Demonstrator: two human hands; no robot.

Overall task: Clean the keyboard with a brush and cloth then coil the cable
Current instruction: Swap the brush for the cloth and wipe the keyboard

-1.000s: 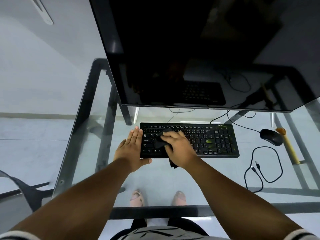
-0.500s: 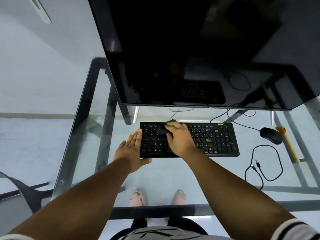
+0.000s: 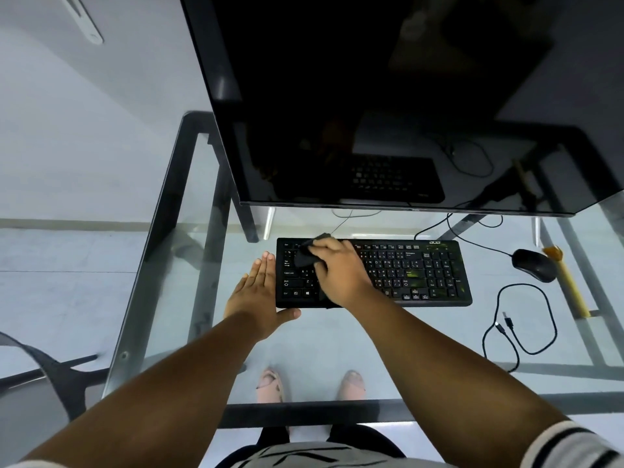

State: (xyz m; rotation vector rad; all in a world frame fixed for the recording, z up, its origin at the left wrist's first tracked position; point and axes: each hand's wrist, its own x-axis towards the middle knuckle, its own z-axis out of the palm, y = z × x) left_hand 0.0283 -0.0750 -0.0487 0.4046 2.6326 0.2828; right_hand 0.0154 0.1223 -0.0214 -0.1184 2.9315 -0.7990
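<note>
A black keyboard (image 3: 415, 275) lies on the glass desk (image 3: 337, 349) below the monitor. My right hand (image 3: 341, 271) grips a dark cloth (image 3: 305, 256) and presses it onto the keys at the keyboard's upper left. My left hand (image 3: 256, 292) lies flat with straight fingers against the keyboard's left edge, thumb under its front corner. A black cable (image 3: 526, 322) with loose plug ends curls on the glass right of the keyboard. A brush (image 3: 567, 282) with a yellow wooden handle lies at the far right.
A large dark monitor (image 3: 388, 96) hangs over the back of the desk. A black mouse (image 3: 533, 265) sits beside the brush. The desk's metal frame (image 3: 162, 231) runs along the left, and a chair base (image 3: 50, 369) stands on the floor at lower left.
My right hand has carried the cloth from the keyboard's lower left rows up to the top left corner. My left hand has stayed against the keyboard's left edge.
</note>
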